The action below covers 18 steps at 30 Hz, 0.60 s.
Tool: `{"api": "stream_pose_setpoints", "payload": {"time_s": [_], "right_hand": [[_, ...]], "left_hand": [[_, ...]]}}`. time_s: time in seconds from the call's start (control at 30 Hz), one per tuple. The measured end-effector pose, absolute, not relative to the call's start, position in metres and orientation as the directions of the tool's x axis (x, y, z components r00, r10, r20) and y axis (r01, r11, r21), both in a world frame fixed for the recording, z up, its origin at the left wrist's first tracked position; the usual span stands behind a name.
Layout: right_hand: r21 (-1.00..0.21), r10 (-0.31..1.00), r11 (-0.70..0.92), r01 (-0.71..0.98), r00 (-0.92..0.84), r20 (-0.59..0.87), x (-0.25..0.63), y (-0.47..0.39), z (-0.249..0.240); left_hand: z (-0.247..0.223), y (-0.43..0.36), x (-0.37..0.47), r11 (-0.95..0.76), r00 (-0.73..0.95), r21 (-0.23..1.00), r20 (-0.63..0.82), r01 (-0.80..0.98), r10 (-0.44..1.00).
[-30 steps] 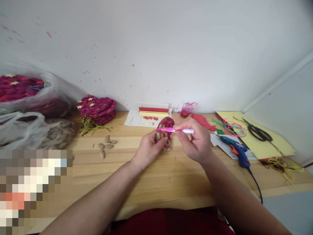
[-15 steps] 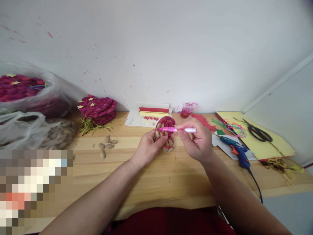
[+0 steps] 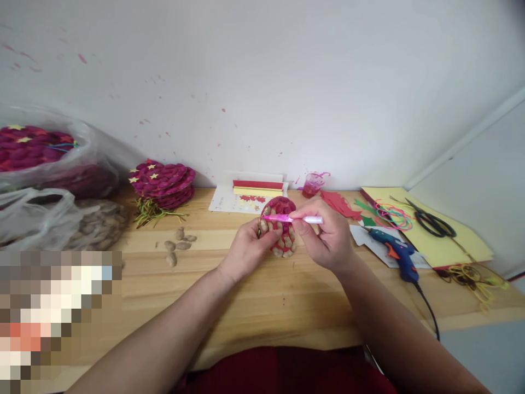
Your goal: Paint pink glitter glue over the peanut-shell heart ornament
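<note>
My left hand (image 3: 251, 243) is closed on a peanut craft piece (image 3: 286, 251), a red backing covered with peanut shells. Its upper part is magenta, while the left and lower shells are mostly bare tan. My thumb lies across its front, and the other fingers are partly hidden. Pinched in my right hand (image 3: 324, 232) is a paintbrush (image 3: 307, 220) with a whitish handle and a pink front end. The brush lies nearly level, its tip at the shells on the piece's upper left. A cup of pink paint (image 3: 312, 186) stands behind, by the wall.
Left are finished-looking magenta pieces (image 3: 164, 180), loose peanuts (image 3: 180, 245) and plastic bags (image 3: 92, 175). Paper strips (image 3: 257, 185) lie at the back. On the right are a glue gun (image 3: 396, 249) with its cord, scissors (image 3: 435, 221), yellow paper (image 3: 463, 241) and coloured string (image 3: 394, 214).
My right hand and the paintbrush have shifted slightly left across the piece. The piece sits a touch lower and shows more of its right side. Both hands keep their holds.
</note>
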State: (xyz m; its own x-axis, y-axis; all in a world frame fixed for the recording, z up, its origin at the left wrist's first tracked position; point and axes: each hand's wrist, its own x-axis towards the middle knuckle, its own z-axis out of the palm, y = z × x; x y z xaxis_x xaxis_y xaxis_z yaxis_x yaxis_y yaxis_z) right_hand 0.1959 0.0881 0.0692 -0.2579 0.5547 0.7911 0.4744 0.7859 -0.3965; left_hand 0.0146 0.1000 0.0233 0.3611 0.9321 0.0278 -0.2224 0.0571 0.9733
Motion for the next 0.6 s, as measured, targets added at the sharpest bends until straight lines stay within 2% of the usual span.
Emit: {"api": "stream_pose_setpoints", "payload": {"time_s": [0.2, 0.6], "right_hand": [[-0.4, 0.548, 0.792, 0.461, -0.247, 0.799, 0.1976, 0.0895, 0.0687], [-0.411, 0.554, 0.795, 0.446, -0.257, 0.792, 0.1957, 0.0897, 0.0683]], "left_hand": [[0.0222, 0.0999, 0.018, 0.137, 0.348, 0.935, -0.016, -0.327, 0.937], [0.0247, 0.0972, 0.0197, 0.188, 0.354, 0.902, -0.043, -0.388, 0.934]]}}
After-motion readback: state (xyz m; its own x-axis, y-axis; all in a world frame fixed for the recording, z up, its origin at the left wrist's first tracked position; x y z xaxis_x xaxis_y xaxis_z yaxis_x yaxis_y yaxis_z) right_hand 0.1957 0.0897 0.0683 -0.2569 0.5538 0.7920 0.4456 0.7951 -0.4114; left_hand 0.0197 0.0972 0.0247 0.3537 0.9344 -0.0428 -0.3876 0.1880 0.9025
